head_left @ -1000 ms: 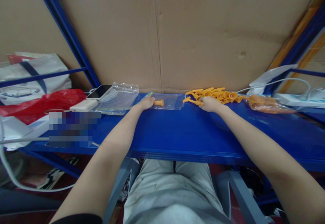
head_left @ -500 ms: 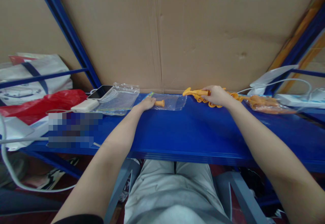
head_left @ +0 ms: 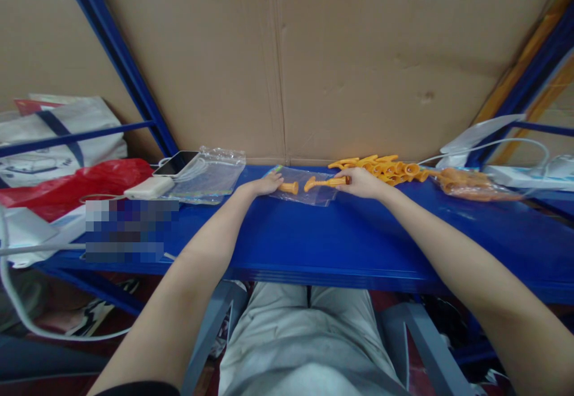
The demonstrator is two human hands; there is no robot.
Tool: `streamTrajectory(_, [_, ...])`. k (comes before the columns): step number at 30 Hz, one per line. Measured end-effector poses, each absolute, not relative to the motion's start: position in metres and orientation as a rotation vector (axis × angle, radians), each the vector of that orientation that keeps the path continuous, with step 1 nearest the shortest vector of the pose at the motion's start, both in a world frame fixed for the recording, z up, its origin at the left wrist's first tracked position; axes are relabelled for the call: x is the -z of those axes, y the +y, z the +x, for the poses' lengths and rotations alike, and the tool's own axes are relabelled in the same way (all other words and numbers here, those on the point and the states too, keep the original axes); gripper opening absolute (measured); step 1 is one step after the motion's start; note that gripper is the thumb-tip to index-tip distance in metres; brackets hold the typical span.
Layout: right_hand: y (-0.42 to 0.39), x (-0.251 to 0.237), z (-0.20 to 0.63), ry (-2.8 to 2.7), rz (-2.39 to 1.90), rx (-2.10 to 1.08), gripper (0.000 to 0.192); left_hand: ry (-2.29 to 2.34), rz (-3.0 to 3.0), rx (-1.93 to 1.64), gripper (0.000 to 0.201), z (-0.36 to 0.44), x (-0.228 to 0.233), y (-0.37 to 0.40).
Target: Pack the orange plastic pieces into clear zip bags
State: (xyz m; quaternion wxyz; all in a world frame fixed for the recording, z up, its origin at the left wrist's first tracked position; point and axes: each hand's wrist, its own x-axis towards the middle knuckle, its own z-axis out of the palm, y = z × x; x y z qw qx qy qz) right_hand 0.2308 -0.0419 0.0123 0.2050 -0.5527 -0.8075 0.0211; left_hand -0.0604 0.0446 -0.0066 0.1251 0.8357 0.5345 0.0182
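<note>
My left hand is on the left end of a clear plastic bag, its fingers closed over the bag's edge. An orange plastic piece with a flared round end sticks out beside my left fingertips; whether it is inside the bag or on top I cannot tell. My right hand grips another orange plastic piece with a curved tip, which points left above the bag's right part. Just behind my right hand is a pile of similar orange pieces.
A filled bag of orange pieces lies right of the pile. On the left are flat clear bags, a phone, a white power bank and a red plastic bag. Cardboard stands behind the blue shelf.
My right hand has come left from the pile with an orange piece. My left hand has shifted slightly right, and the clear bag with its orange piece has moved and turned along with it.
</note>
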Motion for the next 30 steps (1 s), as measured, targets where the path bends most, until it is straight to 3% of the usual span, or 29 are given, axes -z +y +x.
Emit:
streamTrajectory(13, [-0.040, 0.006, 0.206, -2.128, -1.649, -0.041, 0.019, 1.466, 2.435, 0.007, 0.069, -0.045, 0.006, 0.033])
streamTrajectory(21, [-0.044, 0.004, 0.202, -2.169, -1.609, -0.142, 0.026, 1.500, 2.423, -0.013, 0.074, -0.046, 0.009, 0.037])
streamTrajectory(30, [-0.032, 0.013, 0.190, -2.171, -1.518, -0.008, 0.028, 1.376, 2.421, -0.041, 0.075, -0.041, 0.011, 0.037])
